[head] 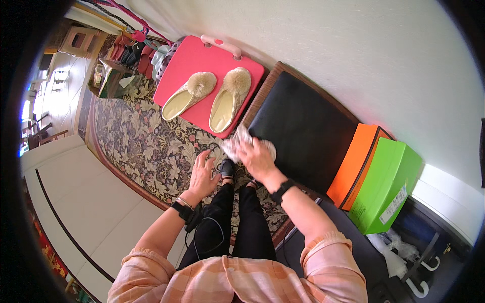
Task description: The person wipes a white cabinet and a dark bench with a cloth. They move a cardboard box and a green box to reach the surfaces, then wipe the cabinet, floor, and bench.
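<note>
My right hand (256, 157) grips a crumpled whitish cloth (242, 140) at the near left corner of a black padded seat (303, 125) with a wood-toned rim. Whether the cloth presses on the seat or hovers over it, I cannot tell. My left hand (202, 175) hangs above the patterned rug with its fingers apart, holding nothing. Beyond the hands, a pair of pale slippers with large pom-poms, the left slipper (177, 104) and the right slipper (221, 111), lies on a pink folding stool (189, 57) with a handle.
An orange box (352, 163) and a green box (390, 181) stand at the seat's right end. Umbrellas with white handles (418, 288) lie below them. Several clogs (146, 62) line the wall beyond the stool. A white cabinet (91, 189) is on the left; the rug (151, 151) covers the floor.
</note>
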Demonstrator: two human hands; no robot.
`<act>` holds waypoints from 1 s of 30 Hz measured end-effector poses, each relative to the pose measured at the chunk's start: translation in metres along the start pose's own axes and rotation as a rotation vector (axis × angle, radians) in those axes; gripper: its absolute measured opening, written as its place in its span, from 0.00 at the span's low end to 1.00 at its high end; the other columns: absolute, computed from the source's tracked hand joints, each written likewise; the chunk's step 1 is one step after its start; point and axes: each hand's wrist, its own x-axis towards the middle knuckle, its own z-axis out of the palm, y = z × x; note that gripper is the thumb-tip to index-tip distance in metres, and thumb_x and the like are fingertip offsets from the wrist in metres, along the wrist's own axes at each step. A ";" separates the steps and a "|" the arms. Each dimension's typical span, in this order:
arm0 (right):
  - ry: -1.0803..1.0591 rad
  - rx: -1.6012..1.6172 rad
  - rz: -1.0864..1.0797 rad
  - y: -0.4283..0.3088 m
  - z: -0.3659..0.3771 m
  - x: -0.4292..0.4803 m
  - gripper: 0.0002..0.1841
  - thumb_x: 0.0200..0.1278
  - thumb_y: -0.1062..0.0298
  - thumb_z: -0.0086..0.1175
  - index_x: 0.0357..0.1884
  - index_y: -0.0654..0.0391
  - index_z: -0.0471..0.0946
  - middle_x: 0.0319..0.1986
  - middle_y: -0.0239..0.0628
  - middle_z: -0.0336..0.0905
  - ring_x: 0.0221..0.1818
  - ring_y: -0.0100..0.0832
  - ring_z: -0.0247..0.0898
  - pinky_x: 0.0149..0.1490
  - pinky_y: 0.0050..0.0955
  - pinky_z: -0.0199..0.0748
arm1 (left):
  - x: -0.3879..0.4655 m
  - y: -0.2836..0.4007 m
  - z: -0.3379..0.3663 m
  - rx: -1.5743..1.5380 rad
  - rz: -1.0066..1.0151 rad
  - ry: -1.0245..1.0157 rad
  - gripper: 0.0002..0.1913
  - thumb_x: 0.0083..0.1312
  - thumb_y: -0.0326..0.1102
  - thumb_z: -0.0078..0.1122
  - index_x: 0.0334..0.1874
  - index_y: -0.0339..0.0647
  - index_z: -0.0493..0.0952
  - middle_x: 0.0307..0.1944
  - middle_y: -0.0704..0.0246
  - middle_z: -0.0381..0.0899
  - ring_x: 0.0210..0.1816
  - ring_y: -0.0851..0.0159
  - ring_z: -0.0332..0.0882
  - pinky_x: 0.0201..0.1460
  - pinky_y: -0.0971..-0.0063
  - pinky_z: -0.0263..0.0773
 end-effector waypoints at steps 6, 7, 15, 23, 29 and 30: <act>-0.609 0.124 0.118 -0.043 -0.024 -0.102 0.21 0.63 0.69 0.50 0.58 0.45 0.76 0.49 0.35 0.75 0.44 0.38 0.75 0.44 0.34 0.83 | -0.008 -0.013 0.018 -0.053 -0.020 0.004 0.24 0.55 0.28 0.64 0.55 0.36 0.71 0.62 0.52 0.65 0.64 0.43 0.62 0.66 0.56 0.63; -0.312 0.066 0.158 -0.041 -0.033 -0.102 0.21 0.60 0.70 0.53 0.57 0.46 0.76 0.48 0.37 0.75 0.43 0.39 0.75 0.43 0.35 0.82 | -0.010 -0.010 0.024 -0.074 -0.019 0.006 0.23 0.56 0.28 0.63 0.55 0.36 0.71 0.62 0.53 0.65 0.64 0.43 0.62 0.66 0.55 0.63; 0.209 -0.247 0.779 0.095 -0.077 -0.005 0.21 0.57 0.73 0.57 0.53 0.46 0.75 0.50 0.40 0.72 0.42 0.43 0.74 0.44 0.40 0.80 | 0.025 0.013 0.041 -0.121 0.087 0.056 0.22 0.56 0.25 0.60 0.55 0.34 0.70 0.58 0.53 0.68 0.59 0.44 0.66 0.63 0.57 0.65; -0.010 0.103 0.547 -0.047 -0.020 -0.089 0.21 0.51 0.74 0.59 0.49 0.43 0.81 0.50 0.29 0.77 0.47 0.40 0.72 0.44 0.39 0.77 | 0.078 0.049 0.023 -0.058 0.243 0.130 0.33 0.55 0.26 0.60 0.64 0.30 0.62 0.63 0.47 0.62 0.65 0.40 0.59 0.70 0.54 0.58; 0.300 0.070 0.738 -0.024 -0.062 -0.105 0.18 0.54 0.73 0.59 0.49 0.54 0.78 0.51 0.43 0.72 0.51 0.49 0.69 0.51 0.40 0.74 | 0.086 0.064 0.047 0.113 0.178 -0.095 0.50 0.54 0.34 0.69 0.75 0.38 0.47 0.72 0.48 0.49 0.74 0.40 0.46 0.74 0.50 0.51; 0.282 0.035 0.780 -0.007 -0.063 -0.102 0.17 0.55 0.72 0.59 0.49 0.54 0.78 0.51 0.43 0.72 0.51 0.50 0.69 0.52 0.40 0.74 | 0.086 0.064 0.051 0.129 0.194 -0.058 0.50 0.53 0.34 0.69 0.76 0.39 0.46 0.73 0.49 0.48 0.75 0.40 0.45 0.74 0.49 0.50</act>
